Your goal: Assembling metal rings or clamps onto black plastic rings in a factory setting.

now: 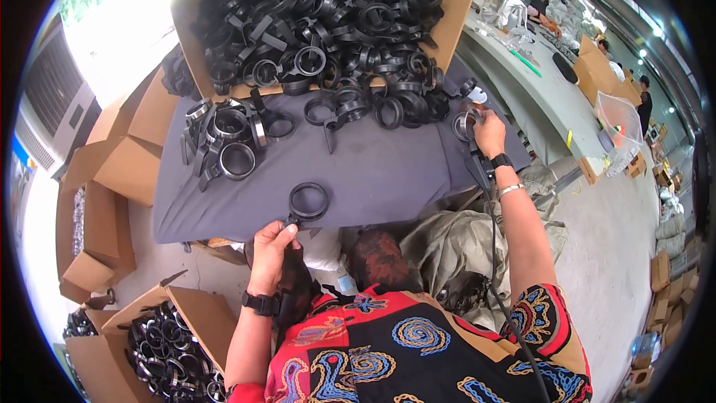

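Observation:
My left hand (270,248) grips the handle of a black ring-shaped frame (308,202) whose ring lies on the grey cloth-covered table (373,179) near its front edge. My right hand (488,133) reaches out to the table's right side and closes on a small round glass lens (464,124) next to a white object (477,95). A black cable runs along my right forearm. A large open cardboard box (455,15) full of several black ring frames (321,22) stands at the back of the table.
Finished frames with lenses (231,138) are piled at the table's left. Loose black frames (373,108) lie before the big box. Another box of frames (168,343) sits at my lower left, cardboard boxes (123,157) further left. Other people work at a long bench (537,67) at the upper right.

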Action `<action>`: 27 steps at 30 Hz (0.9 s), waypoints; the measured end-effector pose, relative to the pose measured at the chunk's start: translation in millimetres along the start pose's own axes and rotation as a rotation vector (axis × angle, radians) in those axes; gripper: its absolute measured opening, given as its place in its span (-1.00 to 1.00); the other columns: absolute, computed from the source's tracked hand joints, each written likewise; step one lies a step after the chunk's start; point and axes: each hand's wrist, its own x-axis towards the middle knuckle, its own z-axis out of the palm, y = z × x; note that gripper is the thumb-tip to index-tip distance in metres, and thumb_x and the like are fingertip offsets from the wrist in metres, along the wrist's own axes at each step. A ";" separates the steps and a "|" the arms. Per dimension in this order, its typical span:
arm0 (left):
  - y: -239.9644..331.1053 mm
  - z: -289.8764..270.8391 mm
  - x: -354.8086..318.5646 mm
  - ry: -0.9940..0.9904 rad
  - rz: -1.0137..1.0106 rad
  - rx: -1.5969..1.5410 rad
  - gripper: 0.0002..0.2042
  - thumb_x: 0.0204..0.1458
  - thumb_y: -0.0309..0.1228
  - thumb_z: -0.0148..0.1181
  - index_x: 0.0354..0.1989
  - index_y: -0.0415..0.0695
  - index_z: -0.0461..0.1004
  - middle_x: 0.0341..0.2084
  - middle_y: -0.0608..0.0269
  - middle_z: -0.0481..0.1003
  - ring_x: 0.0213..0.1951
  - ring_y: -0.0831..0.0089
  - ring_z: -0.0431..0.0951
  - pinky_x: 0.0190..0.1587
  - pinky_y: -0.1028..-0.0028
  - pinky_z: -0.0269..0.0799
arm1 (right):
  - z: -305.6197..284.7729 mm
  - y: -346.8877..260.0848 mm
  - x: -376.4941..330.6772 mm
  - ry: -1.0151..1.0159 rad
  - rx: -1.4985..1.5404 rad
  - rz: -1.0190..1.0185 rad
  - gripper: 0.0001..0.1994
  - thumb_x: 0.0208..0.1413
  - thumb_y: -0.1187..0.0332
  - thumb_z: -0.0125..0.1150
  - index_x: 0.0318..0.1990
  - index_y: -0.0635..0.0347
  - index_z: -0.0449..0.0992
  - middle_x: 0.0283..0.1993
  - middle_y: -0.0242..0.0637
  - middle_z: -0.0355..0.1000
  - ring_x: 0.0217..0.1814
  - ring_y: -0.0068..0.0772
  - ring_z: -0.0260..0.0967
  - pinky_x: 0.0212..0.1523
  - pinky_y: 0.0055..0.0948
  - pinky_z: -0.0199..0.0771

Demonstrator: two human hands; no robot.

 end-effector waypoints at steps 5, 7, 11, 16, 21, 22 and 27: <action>-4.0 1.5 -0.1 -0.031 -0.009 -0.079 -0.85 0.07 -0.44 0.13 -0.53 -0.17 0.43 -0.66 0.36 0.42 -0.57 0.59 0.39 -0.41 0.58 0.29 | -19.1 -55.1 -30.0 -0.313 0.144 -0.267 -0.82 -0.13 0.46 0.11 -0.32 0.29 0.51 -0.30 0.05 0.48 -0.19 0.03 0.44 -0.17 -0.16 0.43; -4.0 2.6 -2.0 -0.022 -0.021 -0.087 -0.85 0.07 -0.45 0.12 -0.53 -0.18 0.43 -0.67 0.36 0.42 -0.57 0.59 0.39 -0.41 0.58 0.29 | -24.1 -86.2 -54.8 -0.529 0.228 -0.396 -0.82 -0.15 0.47 0.10 -0.34 0.29 0.52 -0.34 0.03 0.47 -0.23 0.03 0.44 -0.20 -0.17 0.43; 0.0 1.8 -4.5 0.030 0.000 -0.058 -0.83 0.07 -0.42 0.13 -0.56 -0.14 0.42 -0.67 0.36 0.41 -0.59 0.62 0.37 -0.44 0.60 0.20 | -10.2 -124.7 -93.2 -0.596 0.066 -0.580 -0.84 -0.12 0.48 0.11 -0.33 0.25 0.51 -0.35 0.02 0.45 -0.23 0.08 0.42 -0.17 -0.12 0.43; -3.0 -11.4 -6.0 0.103 0.050 0.002 -0.78 0.07 -0.33 0.14 -0.60 -0.09 0.41 -0.70 0.38 0.41 -0.61 0.67 0.33 -0.50 0.63 0.06 | -3.5 -143.1 -100.9 -0.655 0.089 -0.592 -0.80 -0.04 0.35 0.18 -0.27 0.25 0.50 -0.27 0.04 0.43 -0.20 0.10 0.41 -0.16 -0.09 0.42; -5.2 -14.6 -5.4 0.085 0.030 -0.033 -0.78 0.08 -0.34 0.13 -0.60 -0.10 0.40 -0.70 0.36 0.42 -0.60 0.64 0.35 -0.49 0.62 0.10 | -17.3 -144.1 -114.5 -0.759 -0.032 -0.559 -0.41 -0.21 0.18 0.36 -0.01 0.36 0.41 -0.09 0.06 0.37 -0.01 0.07 0.34 -0.02 -0.16 0.38; -6.9 -15.2 -4.8 0.070 0.042 -0.055 -0.77 0.09 -0.35 0.13 -0.60 -0.11 0.40 -0.69 0.35 0.42 -0.59 0.62 0.36 -0.48 0.61 0.14 | -18.4 -145.1 -119.4 -0.764 -0.035 -0.557 -0.41 -0.21 0.18 0.36 -0.01 0.36 0.41 -0.09 0.06 0.37 -0.01 0.07 0.34 -0.02 -0.16 0.38; -9.6 -18.0 -3.9 0.036 0.019 -0.045 -0.78 0.10 -0.38 0.12 -0.58 -0.14 0.39 -0.65 0.30 0.43 -0.55 0.56 0.41 -0.40 0.58 0.27 | -38.8 -158.0 -129.2 -0.705 0.012 -0.740 -0.29 -0.32 0.28 0.39 0.10 0.34 0.30 0.01 -0.03 0.26 0.06 0.01 0.24 0.04 -0.23 0.35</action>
